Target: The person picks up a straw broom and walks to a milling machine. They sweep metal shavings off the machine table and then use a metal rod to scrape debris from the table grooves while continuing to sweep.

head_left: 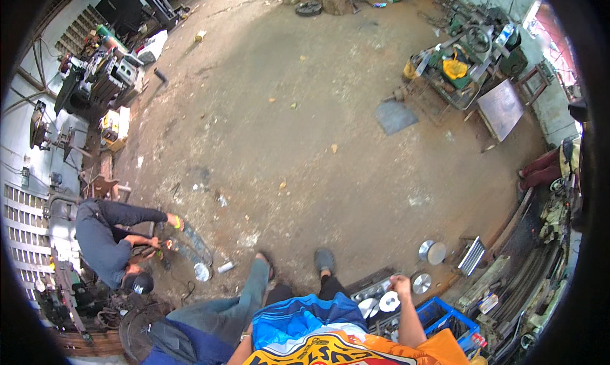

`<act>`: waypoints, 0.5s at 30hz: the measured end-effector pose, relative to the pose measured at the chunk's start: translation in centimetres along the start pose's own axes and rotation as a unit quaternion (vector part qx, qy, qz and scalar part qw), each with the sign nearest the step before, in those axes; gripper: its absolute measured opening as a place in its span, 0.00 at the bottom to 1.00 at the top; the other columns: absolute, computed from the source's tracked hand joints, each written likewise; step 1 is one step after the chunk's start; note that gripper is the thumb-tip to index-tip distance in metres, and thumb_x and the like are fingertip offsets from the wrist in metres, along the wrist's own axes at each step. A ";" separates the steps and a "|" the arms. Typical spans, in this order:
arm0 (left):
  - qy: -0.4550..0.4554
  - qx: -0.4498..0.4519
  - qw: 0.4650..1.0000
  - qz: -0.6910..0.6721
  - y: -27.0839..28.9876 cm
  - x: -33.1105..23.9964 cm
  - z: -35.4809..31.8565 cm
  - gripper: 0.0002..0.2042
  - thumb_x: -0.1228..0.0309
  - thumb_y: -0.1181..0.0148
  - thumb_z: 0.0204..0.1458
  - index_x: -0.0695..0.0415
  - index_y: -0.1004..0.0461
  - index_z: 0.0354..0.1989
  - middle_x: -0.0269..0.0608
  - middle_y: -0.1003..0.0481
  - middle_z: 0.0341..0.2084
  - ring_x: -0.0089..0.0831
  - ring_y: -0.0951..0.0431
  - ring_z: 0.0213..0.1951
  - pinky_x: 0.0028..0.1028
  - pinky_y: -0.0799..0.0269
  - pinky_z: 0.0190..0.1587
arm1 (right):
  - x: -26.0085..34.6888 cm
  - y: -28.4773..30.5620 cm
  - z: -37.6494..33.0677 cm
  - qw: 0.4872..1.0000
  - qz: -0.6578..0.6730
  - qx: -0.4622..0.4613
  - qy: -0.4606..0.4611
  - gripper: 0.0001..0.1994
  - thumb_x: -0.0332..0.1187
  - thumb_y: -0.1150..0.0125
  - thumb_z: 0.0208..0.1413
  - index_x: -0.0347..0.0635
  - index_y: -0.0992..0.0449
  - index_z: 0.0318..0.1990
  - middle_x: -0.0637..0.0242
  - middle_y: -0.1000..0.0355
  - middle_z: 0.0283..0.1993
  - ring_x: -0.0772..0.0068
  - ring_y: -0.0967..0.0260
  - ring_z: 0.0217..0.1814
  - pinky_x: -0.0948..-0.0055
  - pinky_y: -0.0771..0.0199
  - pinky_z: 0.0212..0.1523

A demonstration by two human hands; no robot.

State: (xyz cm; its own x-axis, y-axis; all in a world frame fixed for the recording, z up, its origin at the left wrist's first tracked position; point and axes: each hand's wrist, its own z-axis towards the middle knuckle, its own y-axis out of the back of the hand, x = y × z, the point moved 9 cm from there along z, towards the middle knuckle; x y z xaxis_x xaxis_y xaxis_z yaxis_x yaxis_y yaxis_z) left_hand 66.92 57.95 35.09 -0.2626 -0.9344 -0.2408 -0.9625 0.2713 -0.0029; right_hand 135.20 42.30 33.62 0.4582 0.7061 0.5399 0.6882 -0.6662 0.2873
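Near the floor's (330,174) near right corner, a blue crate (469,337) stands beside two pale round discs (389,301). Just past these, the right hand (400,283) has curled fingers, though I cannot tell whether they grasp anything, nor the hidden left hand's grip. Beyond lie a grey disc (421,283) and, toward the right edge, a metal-topped table (500,109).

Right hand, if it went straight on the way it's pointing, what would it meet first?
The way looks free: the right hand points out over brown floor, though its height is unclear.
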 end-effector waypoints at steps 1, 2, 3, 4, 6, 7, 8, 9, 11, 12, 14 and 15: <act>-0.080 -0.037 0.963 0.253 -1.7 -4.4 0.9 0.16 0.71 0.41 0.55 0.61 0.26 0.51 0.47 0.25 0.47 0.37 0.27 0.53 0.42 0.32 0.58 | 0.2 -0.3 0.4 1.000 -0.006 -0.004 0.002 0.06 0.23 0.36 0.57 0.33 0.20 0.41 0.61 0.23 0.25 0.69 0.24 0.23 0.69 0.21 0.23; -0.136 -0.015 0.943 0.304 -3.9 -7.9 1.0 0.16 0.71 0.41 0.55 0.61 0.26 0.51 0.47 0.24 0.47 0.36 0.27 0.52 0.42 0.32 0.58 | 0.8 -1.0 0.8 1.000 -0.014 0.012 -0.002 0.08 0.21 0.37 0.55 0.32 0.20 0.42 0.61 0.23 0.26 0.70 0.24 0.24 0.70 0.21 0.24; -0.168 -0.005 0.921 0.350 -5.9 -11.5 1.5 0.16 0.70 0.40 0.55 0.62 0.26 0.51 0.47 0.24 0.47 0.36 0.26 0.52 0.41 0.31 0.58 | 2.2 -2.5 1.0 0.999 0.025 0.030 0.014 0.09 0.22 0.35 0.54 0.32 0.20 0.43 0.61 0.22 0.27 0.71 0.24 0.24 0.70 0.22 0.24; -0.195 0.008 0.905 0.377 -8.0 -14.8 2.0 0.16 0.70 0.40 0.55 0.62 0.25 0.52 0.47 0.23 0.47 0.36 0.25 0.52 0.41 0.31 0.58 | 4.0 -3.7 1.5 0.999 -0.020 0.022 0.014 0.11 0.22 0.34 0.53 0.33 0.20 0.44 0.59 0.21 0.28 0.71 0.24 0.24 0.71 0.23 0.24; -0.248 0.031 0.880 0.405 -12.3 -21.5 2.9 0.17 0.69 0.39 0.55 0.62 0.24 0.52 0.47 0.21 0.47 0.35 0.24 0.51 0.40 0.30 0.57 | 9.4 -7.8 1.5 0.994 -0.052 0.092 0.037 0.21 0.27 0.30 0.52 0.35 0.24 0.55 0.54 0.19 0.44 0.63 0.19 0.43 0.64 0.19 0.39; -0.269 0.040 0.871 0.408 -14.1 -24.8 3.4 0.17 0.69 0.39 0.55 0.62 0.24 0.52 0.47 0.21 0.47 0.35 0.23 0.51 0.39 0.29 0.57 | 12.7 -10.3 1.2 0.984 -0.084 0.146 0.053 0.29 0.32 0.27 0.53 0.37 0.29 0.62 0.52 0.25 0.59 0.59 0.24 0.57 0.58 0.20 0.51; -0.285 0.043 0.867 0.406 -15.9 -27.8 3.9 0.17 0.68 0.39 0.56 0.62 0.24 0.52 0.47 0.20 0.47 0.35 0.23 0.50 0.39 0.29 0.57 | 16.5 -12.5 0.7 0.979 -0.042 0.191 0.065 0.30 0.34 0.28 0.55 0.38 0.32 0.64 0.51 0.28 0.63 0.58 0.26 0.60 0.58 0.22 0.53; -0.277 0.040 0.869 0.409 -17.3 -30.5 4.8 0.18 0.68 0.38 0.56 0.62 0.23 0.53 0.47 0.19 0.47 0.34 0.22 0.50 0.38 0.28 0.57 | 20.4 -14.5 0.4 0.974 -0.018 0.220 0.056 0.31 0.35 0.29 0.58 0.39 0.34 0.67 0.51 0.32 0.67 0.56 0.29 0.63 0.57 0.23 0.56; -0.316 0.050 0.874 0.365 -20.3 -36.2 6.3 0.19 0.67 0.36 0.56 0.63 0.23 0.54 0.46 0.18 0.46 0.32 0.21 0.49 0.34 0.26 0.56 | 29.5 -18.5 -0.3 0.943 0.093 0.309 0.075 0.33 0.41 0.32 0.61 0.40 0.38 0.71 0.51 0.35 0.70 0.55 0.32 0.68 0.56 0.27 0.62; -0.314 0.041 0.880 0.355 -21.4 -38.3 7.4 0.20 0.66 0.35 0.56 0.63 0.23 0.55 0.46 0.18 0.46 0.31 0.20 0.49 0.32 0.26 0.55 | 33.8 -20.2 -0.4 0.923 0.132 0.349 0.088 0.32 0.41 0.35 0.63 0.40 0.38 0.71 0.52 0.35 0.70 0.56 0.32 0.67 0.56 0.27 0.62; -0.295 0.042 0.903 0.311 -23.2 -42.2 9.8 0.20 0.65 0.35 0.56 0.61 0.23 0.56 0.45 0.17 0.44 0.31 0.19 0.46 0.31 0.24 0.51 | 41.6 -23.4 0.5 0.889 0.173 0.411 0.103 0.31 0.42 0.37 0.65 0.40 0.38 0.71 0.53 0.34 0.69 0.56 0.32 0.67 0.56 0.27 0.62; -0.285 0.026 0.910 0.299 -23.9 -44.3 11.4 0.20 0.65 0.35 0.56 0.61 0.23 0.56 0.45 0.17 0.43 0.31 0.18 0.45 0.31 0.24 0.49 | 44.9 -25.1 1.9 0.877 0.174 0.435 0.105 0.30 0.42 0.37 0.65 0.41 0.38 0.71 0.53 0.34 0.70 0.56 0.32 0.67 0.56 0.27 0.63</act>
State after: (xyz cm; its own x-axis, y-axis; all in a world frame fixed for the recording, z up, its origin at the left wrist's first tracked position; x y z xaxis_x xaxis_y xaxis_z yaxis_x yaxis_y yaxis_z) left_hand 102.29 95.48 34.80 -0.6462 -0.3478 -0.6794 -0.6503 0.7169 0.2515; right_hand 139.56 91.20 49.19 0.6743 0.3759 0.6356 0.7384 -0.3336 -0.5861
